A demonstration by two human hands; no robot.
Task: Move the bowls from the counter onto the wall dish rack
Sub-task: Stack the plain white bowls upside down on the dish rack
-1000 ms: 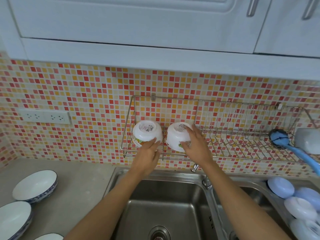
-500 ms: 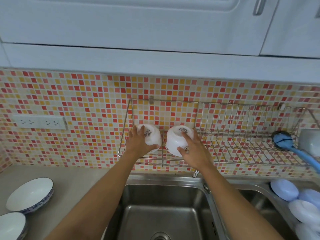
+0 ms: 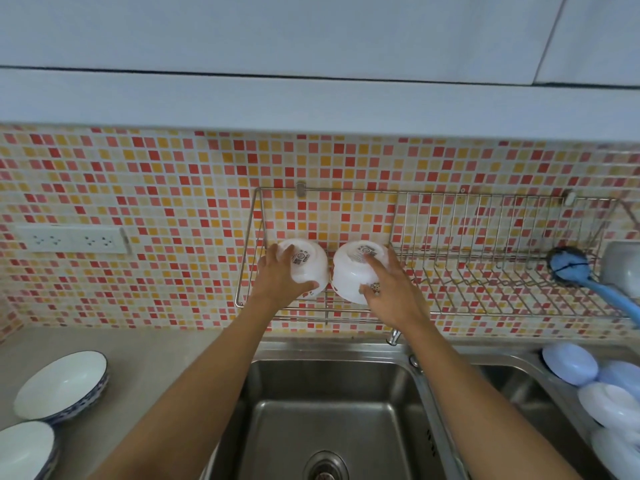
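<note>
Two small white bowls sit upside down, side by side, at the left end of the wire wall dish rack [image 3: 450,271]. My left hand [image 3: 280,278] wraps over the left bowl [image 3: 311,265], fingers on its base and side. My right hand [image 3: 388,289] grips the right bowl [image 3: 349,275] from its right side, thumb on the lower rim. Both bowls show barcode stickers on their bases. On the counter at lower left, two wide white bowls with blue rims remain: one [image 3: 62,386] further back, one [image 3: 24,448] at the frame edge.
A steel double sink [image 3: 332,410] lies under the rack, with its tap [image 3: 393,337] below my right wrist. A blue dish brush [image 3: 575,271] and a white holder [image 3: 623,268] occupy the rack's right end. Pale blue and white dishes [image 3: 588,379] stand in the right basin. A socket strip [image 3: 72,240] is on the tiled wall.
My left hand shifted from under the left bowl to over its top and left side. The view tilted up and both bowls settled lower on the rack.
</note>
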